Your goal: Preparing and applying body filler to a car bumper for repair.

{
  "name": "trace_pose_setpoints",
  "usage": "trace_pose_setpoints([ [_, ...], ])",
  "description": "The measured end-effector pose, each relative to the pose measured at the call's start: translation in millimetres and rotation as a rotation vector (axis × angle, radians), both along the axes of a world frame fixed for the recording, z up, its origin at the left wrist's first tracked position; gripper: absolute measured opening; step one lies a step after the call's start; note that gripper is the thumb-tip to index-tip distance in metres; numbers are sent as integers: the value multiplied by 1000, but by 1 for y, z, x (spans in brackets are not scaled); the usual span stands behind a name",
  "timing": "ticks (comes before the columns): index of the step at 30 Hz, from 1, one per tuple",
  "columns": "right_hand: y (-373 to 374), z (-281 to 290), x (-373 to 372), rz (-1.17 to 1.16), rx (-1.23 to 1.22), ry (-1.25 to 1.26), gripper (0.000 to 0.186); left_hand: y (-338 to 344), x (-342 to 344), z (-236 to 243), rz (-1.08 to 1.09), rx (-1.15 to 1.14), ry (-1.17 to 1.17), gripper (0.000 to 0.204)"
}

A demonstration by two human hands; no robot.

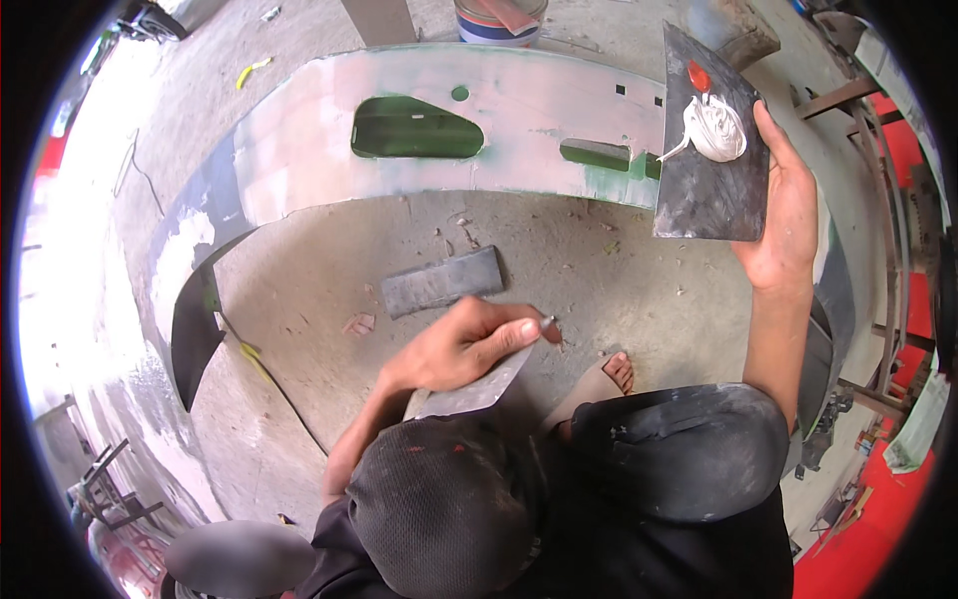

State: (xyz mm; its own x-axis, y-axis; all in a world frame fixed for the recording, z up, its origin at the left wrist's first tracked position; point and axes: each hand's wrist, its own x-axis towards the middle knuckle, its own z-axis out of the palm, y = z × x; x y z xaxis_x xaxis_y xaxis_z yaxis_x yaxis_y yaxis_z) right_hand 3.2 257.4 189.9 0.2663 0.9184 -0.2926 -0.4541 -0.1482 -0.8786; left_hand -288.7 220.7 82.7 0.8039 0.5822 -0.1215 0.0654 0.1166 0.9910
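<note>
My right hand [788, 215] holds up a dark rectangular board [699, 205] by its edge, thumb along the side. On the board lie a swirled mound of white putty [715, 130] and a small red blob of paste [699, 76]. My left hand [464, 344] is closed on a thin, flat silver-grey sheet [477, 391]; its exact kind does not show. A small grey tip sticks out between thumb and finger. Beyond my hands, a long curved bumper [299, 130], patched in pale pink, green and grey, arches across the floor.
A dark grey flat block [444, 282] lies on the concrete floor [599, 260] inside the bumper's curve. A paint can [499, 25] stands behind the bumper. Metal frames [838, 98] and red surfaces line the right side. My bent knees are close below my hands.
</note>
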Motion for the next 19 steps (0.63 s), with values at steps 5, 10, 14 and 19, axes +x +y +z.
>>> trace_pose_setpoints([
  [5, -4, 0, 3, -2, -5, 16, 35, 38, -6, 29, 309, -20, 117, 42],
  [10, -3, -3, 6, -31, 3, 34, 36, 92, -8, 23, 558, -203, -132, 38],
  [14, -5, 6, 6, -43, 42, 12, 37, 121, 7, 24, 456, -372, -466, 31],
  [19, -1, 1, 2, -40, -29, 22, 46, 150, 35, 1, 761, -366, -187, 33],
])
